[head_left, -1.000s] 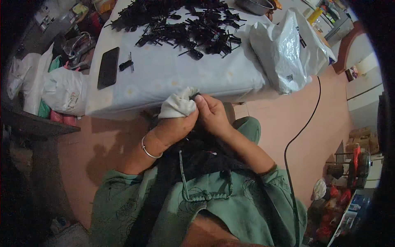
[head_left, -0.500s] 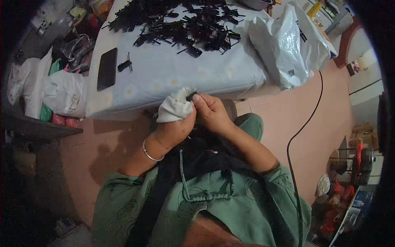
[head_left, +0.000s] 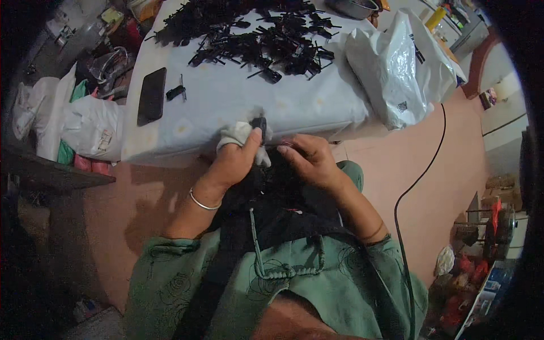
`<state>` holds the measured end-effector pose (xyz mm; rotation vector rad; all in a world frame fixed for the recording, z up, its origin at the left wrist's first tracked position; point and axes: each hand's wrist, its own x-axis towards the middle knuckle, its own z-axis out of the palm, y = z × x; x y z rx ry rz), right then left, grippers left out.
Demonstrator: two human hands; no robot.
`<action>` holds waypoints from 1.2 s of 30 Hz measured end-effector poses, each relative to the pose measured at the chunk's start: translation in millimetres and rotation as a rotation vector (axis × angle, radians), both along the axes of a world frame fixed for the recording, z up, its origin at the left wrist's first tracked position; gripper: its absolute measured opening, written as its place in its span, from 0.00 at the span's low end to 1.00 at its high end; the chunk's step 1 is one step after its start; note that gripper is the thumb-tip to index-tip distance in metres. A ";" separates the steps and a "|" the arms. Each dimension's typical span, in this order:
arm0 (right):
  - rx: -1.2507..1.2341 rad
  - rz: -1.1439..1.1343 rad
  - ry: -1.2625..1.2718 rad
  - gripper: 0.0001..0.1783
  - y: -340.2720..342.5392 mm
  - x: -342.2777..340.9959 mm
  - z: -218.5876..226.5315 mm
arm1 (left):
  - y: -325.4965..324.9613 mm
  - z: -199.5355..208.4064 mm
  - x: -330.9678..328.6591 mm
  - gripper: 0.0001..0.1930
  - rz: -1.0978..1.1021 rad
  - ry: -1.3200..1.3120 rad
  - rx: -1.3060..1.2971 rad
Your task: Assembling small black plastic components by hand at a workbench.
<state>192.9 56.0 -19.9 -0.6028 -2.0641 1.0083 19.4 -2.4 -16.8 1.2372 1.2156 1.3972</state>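
Note:
My left hand (head_left: 233, 163) is closed, its thumb pressing a small black plastic part (head_left: 259, 123) that stands up out of the grip at the table's front edge. Bunched white cloth (head_left: 235, 134), perhaps a glove, wraps around the fingers of that hand. Just to the right, and apart from the part, my right hand (head_left: 315, 160) has its thumb and forefinger drawn together. Whatever thin thing may be at those fingertips is too small to name. On the table, a heap of similar black parts (head_left: 249, 48) spreads across the far side.
A dark phone (head_left: 152, 96) and one loose black part (head_left: 176, 92) lie at the left of the cloth-covered table (head_left: 209, 99). A white plastic bag (head_left: 391, 73) stands at the right, with a metal bowl (head_left: 354, 7) behind. A black cable (head_left: 416, 178) hangs over the right floor.
My hands have come apart; the right has moved right and slightly down. My left hand has turned, so the black part and its thumb now show above the white cloth.

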 end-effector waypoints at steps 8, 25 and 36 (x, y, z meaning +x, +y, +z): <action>-0.391 0.047 0.035 0.09 -1.1 -7.5 12.0 | -9.8 21.5 16.1 0.12 -0.173 0.075 0.012; -0.333 0.022 0.010 0.16 -6.6 -21.4 -7.8 | -0.4 -4.6 18.1 0.10 0.043 0.529 0.347; -0.527 0.013 -0.056 0.16 17.2 5.1 -35.0 | -0.5 23.9 7.9 0.18 -0.042 0.720 0.214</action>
